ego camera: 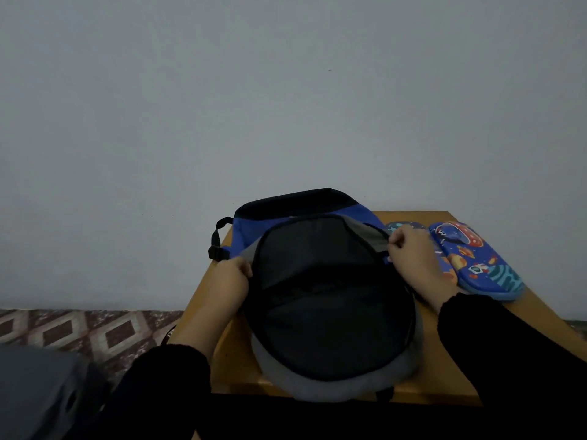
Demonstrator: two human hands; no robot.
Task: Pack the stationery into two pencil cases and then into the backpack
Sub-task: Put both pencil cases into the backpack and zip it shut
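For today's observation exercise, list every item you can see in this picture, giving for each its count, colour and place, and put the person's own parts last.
backpack: one, blue, black and grey, lying on the table, main opening held wide
pencil cases: two, blue with space prints, side by side on the table right of the backpack; the nearer-left one mostly hidden behind the right hand
table: one, light wood, against the wall
wall: one, plain grey, behind the table
floor: patterned red and cream, lower left
left hand: one, black sleeve, grips the opening's left edge
right hand: one, black sleeve, grips the opening's right edge
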